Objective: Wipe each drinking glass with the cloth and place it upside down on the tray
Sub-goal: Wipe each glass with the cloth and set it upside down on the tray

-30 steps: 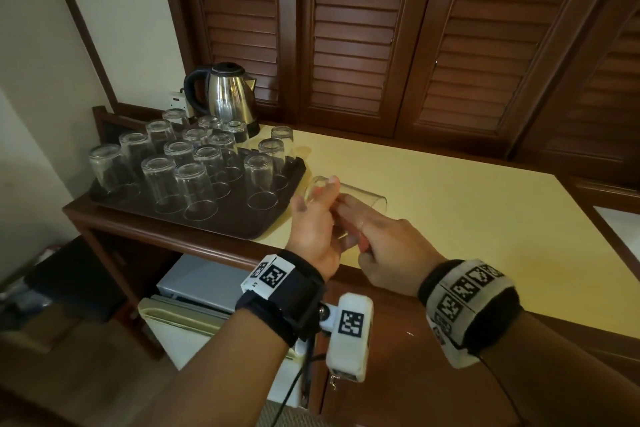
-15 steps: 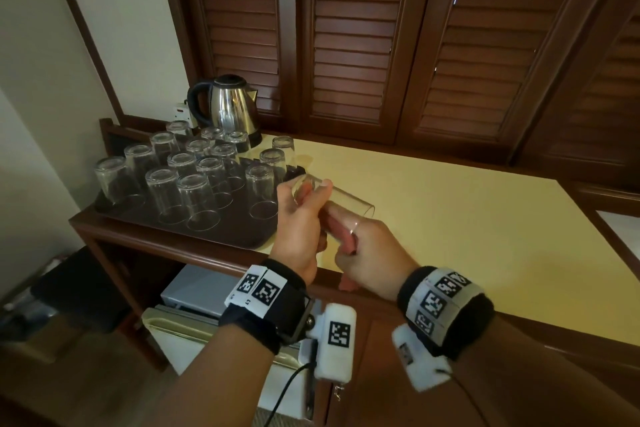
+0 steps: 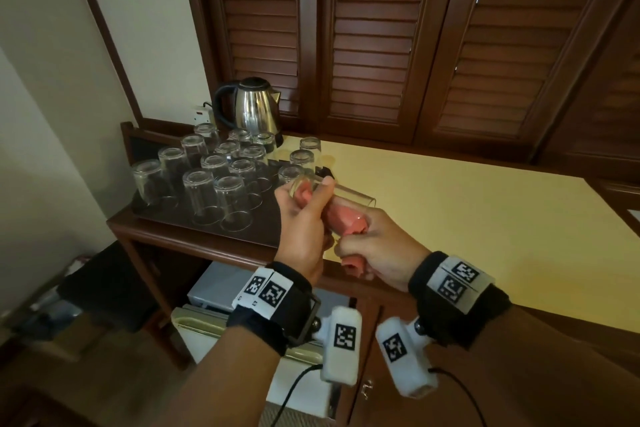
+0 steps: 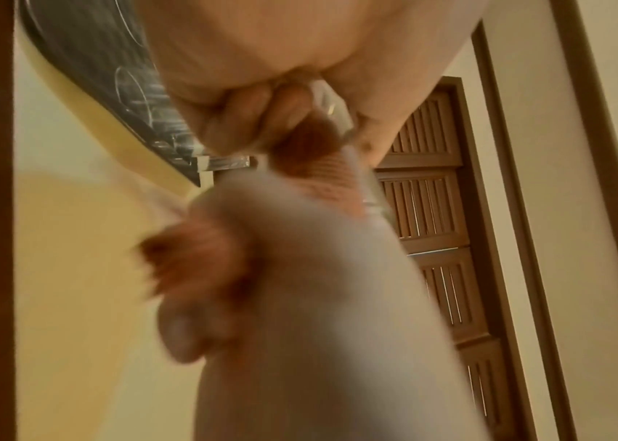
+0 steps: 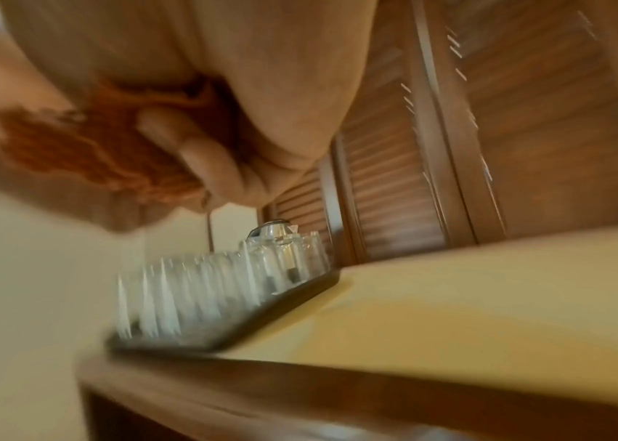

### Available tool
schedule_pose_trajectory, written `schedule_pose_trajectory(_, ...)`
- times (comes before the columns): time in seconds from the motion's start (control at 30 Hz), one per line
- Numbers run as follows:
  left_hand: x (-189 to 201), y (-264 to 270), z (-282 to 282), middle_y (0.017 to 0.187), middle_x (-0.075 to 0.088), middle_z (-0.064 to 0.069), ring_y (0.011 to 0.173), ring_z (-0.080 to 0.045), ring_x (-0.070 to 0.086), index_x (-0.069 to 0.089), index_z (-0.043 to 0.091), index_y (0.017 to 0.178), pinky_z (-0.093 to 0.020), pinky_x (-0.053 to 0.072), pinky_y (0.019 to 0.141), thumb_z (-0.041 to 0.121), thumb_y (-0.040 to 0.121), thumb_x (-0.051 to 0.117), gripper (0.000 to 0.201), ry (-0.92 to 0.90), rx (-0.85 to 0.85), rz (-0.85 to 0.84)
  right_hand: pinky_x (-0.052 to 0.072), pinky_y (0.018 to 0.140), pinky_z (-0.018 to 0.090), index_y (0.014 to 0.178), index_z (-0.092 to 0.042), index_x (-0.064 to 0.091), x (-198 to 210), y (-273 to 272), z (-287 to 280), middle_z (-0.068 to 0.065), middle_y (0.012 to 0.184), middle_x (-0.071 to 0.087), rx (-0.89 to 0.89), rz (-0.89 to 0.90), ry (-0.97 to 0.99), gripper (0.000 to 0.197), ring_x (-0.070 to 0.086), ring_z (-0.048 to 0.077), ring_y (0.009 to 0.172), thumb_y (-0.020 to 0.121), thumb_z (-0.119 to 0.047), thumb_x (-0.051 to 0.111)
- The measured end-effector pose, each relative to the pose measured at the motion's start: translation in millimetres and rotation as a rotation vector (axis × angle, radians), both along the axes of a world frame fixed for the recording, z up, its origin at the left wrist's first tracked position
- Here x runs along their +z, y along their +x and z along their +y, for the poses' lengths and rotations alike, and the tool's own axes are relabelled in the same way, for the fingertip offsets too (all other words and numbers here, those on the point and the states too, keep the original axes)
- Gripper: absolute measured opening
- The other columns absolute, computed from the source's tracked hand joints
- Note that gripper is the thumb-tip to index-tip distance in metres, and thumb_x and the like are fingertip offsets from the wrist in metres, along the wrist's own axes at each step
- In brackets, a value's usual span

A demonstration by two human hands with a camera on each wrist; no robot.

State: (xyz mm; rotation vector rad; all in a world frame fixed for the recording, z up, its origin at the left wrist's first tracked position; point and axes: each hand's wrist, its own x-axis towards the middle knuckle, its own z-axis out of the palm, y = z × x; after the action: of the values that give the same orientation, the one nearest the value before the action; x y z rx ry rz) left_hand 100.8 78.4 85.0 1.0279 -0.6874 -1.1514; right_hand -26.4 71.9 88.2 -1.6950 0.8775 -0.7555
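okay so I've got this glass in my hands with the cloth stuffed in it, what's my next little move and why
Probably twist the pink cloth round inside the glass a bit more. The left hand grips the glass on its side, the right hand holds the cloth pushed into its mouth, so wiping looks unfinished; the tray comes after.

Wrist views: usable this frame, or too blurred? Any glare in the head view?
Head view: sharp; the glass in both hands, pink cloth inside, reads clearly; bright highlights on the kettle, wide-angle bowing of the shutters. Left wrist view: right hand smeared, left hand's fingers fairly clear. Right wrist view: heavy motion blur, glasses on the tray streaked.
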Motion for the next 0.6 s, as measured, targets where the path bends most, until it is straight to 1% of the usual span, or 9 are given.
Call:
schedule_pose_trajectory(0.07,-1,13,0,0.104,0.059,-0.007,0.075,-0.023,0.058,0.043,0.026,0.116,-0.054,0.053,0.074,0.038,0.098,0.072,0.036,0.029,-0.019,-0.054,0.043,0.044,0.024,0.141,-0.035,0.055,3,7,2,0.001,0.067,0.06,0.009,0.019,-0.032,0.072,0.052,0.018,0.051,0.086,0.011,0.056)
schedule_pose_trajectory(0.13,2,28,1,0.125,0.064,-0.01,0.093,-0.021,0.066,0.044,0.028,0.123,-0.06,0.055,0.094,0.046,0.096,0.072,0.043,0.091,-0.028,-0.086,0.052,0.069,0.017,0.145,-0.037,0.05,8,17,6,-0.016,0.107,0.07,-0.008,0.236,-0.333,0.076,0.065,0.002,0.078,0.087,0.011,0.052)
schedule_pose_trajectory(0.2,4,41,3,0.133,0.062,-0.012,0.1,-0.024,0.066,0.044,0.031,0.121,-0.05,0.058,0.083,0.042,0.096,0.073,0.039,0.094,-0.033,-0.06,0.054,0.082,0.024,0.147,-0.04,0.046,7,33,13,-0.021,0.146,0.05,-0.003,0.489,-0.62,0.076,0.063,0.004,0.095,0.087,0.006,0.053)
schedule_pose_trajectory(0.27,3,50,7,0.119,0.062,-0.01,0.101,-0.028,0.064,0.047,0.03,0.116,-0.05,0.056,0.084,0.029,0.096,0.075,0.034,0.048,-0.046,-0.015,0.055,0.068,0.024,0.146,-0.038,0.046,4,49,19,-0.012,0.136,0.057,0.015,0.387,-0.538,0.075,0.062,0.005,0.078,0.087,0.007,0.056)
schedule_pose_trajectory(0.33,-1,58,13,0.109,0.061,-0.008,0.101,-0.029,0.063,0.048,0.024,0.116,-0.058,0.054,0.097,0.025,0.092,0.078,0.039,-0.025,-0.057,0.046,0.05,0.051,0.019,0.14,-0.032,0.052,6,59,23,0.002,0.093,0.065,0.041,0.053,-0.15,0.073,0.057,0.007,0.056,0.086,0.017,0.053)
schedule_pose_trajectory(0.4,-3,67,17,0.11,0.061,-0.011,0.102,-0.029,0.065,0.047,0.022,0.119,-0.058,0.054,0.1,0.027,0.087,0.08,0.046,-0.059,-0.069,0.058,0.04,0.039,0.022,0.139,-0.032,0.055,8,63,25,0.01,0.068,0.056,0.05,-0.109,0.118,0.073,0.047,0.015,0.044,0.086,0.019,0.052)
schedule_pose_trajectory(0.47,-2,77,20,0.122,0.062,-0.013,0.109,-0.03,0.067,0.044,0.018,0.128,-0.058,0.056,0.101,0.029,0.094,0.078,0.05,0.002,-0.088,0.024,0.048,0.045,0.025,0.141,-0.037,0.053,8,70,27,0.01,0.084,0.066,0.041,-0.002,0.04,0.074,0.058,0.015,0.053,0.088,0.015,0.053)
schedule_pose_trajectory(0.53,-1,88,21,0.131,0.063,-0.014,0.116,-0.032,0.068,0.042,0.021,0.133,-0.055,0.057,0.099,0.034,0.097,0.073,0.049,0.091,-0.096,0.005,0.061,0.067,0.028,0.145,-0.046,0.045,8,80,32,-0.011,0.126,0.062,0.04,0.32,-0.249,0.078,0.068,0.01,0.086,0.09,0.008,0.054)
schedule_pose_trajectory(0.6,-2,97,23,0.13,0.064,-0.015,0.112,-0.032,0.068,0.044,0.025,0.128,-0.048,0.058,0.092,0.031,0.099,0.072,0.04,0.103,-0.088,0.027,0.062,0.066,0.03,0.146,-0.05,0.04,7,92,42,-0.028,0.125,0.051,0.028,0.529,-0.381,0.081,0.064,0.01,0.094,0.089,0.005,0.057)
